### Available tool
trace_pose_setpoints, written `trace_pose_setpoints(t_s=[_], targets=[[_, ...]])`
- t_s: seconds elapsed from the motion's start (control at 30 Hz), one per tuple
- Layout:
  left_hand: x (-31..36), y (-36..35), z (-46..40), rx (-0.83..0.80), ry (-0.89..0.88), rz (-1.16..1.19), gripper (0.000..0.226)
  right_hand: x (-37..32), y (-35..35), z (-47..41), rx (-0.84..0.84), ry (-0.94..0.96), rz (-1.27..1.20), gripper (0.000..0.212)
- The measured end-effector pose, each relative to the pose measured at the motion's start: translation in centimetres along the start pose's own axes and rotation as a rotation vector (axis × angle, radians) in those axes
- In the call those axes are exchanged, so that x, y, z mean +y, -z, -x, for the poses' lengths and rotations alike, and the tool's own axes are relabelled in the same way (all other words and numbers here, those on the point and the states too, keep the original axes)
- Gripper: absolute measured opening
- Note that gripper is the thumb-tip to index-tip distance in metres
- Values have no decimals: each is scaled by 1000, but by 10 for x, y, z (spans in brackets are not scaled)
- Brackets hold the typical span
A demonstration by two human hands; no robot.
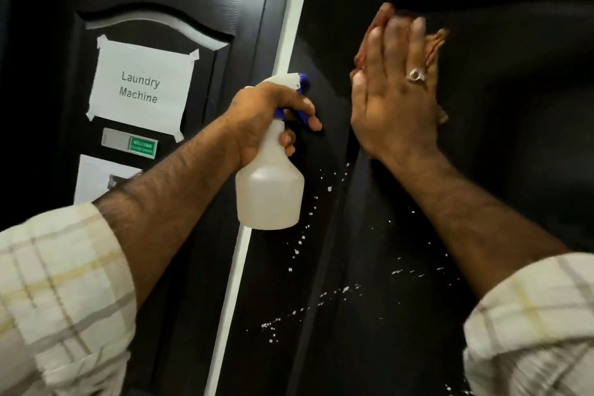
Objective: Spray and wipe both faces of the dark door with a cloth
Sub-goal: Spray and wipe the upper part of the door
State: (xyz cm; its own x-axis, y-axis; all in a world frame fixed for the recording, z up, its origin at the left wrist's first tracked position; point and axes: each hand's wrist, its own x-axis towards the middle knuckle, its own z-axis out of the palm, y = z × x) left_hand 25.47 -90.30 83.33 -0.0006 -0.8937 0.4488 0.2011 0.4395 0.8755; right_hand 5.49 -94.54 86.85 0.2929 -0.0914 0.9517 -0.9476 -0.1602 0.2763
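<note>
The dark door fills the right half of the view, with white spray droplets scattered over its lower part. My right hand lies flat with straight fingers, pressing an orange-brown cloth against the door's upper panel. The cloth shows only at the fingertips and along the hand's left edge. My left hand grips the neck of a white spray bottle with a blue trigger, a finger on the trigger, held close to the door's left side.
A white strip runs along the door's left edge. Left of the strip stands another dark door with a taped paper sign reading "Laundry Machine" and a small green sticker below.
</note>
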Motion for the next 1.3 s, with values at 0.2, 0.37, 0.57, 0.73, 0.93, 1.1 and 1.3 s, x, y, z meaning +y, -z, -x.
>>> trace_pose_setpoints(t_s=[0.2, 0.37, 0.57, 0.73, 0.93, 1.1, 1.3], targets=[[8, 28, 13, 138, -1, -62, 19, -4, -18, -9, -19, 254, -9, 65], [20, 48, 33, 178, -81, -71, 6, -37, -22, -22, 21, 114, -82, 66], [26, 51, 37, 192, -74, -136, 13, -20, -18, -36, -7, 271, -17, 67], [25, 47, 26, 197, -52, -105, 9, -56, -26, -35, 107, 69, -61, 64], [34, 71, 19, 196, 24, -127, 13, -69, -26, 31, -29, 176, -106, 66], [36, 48, 25, 142, -29, -137, 10, -59, -26, 30, 13, 114, -122, 64], [28, 13, 36, 82, -36, -134, 14, -7, -25, 52, 93, -5, -82, 63]])
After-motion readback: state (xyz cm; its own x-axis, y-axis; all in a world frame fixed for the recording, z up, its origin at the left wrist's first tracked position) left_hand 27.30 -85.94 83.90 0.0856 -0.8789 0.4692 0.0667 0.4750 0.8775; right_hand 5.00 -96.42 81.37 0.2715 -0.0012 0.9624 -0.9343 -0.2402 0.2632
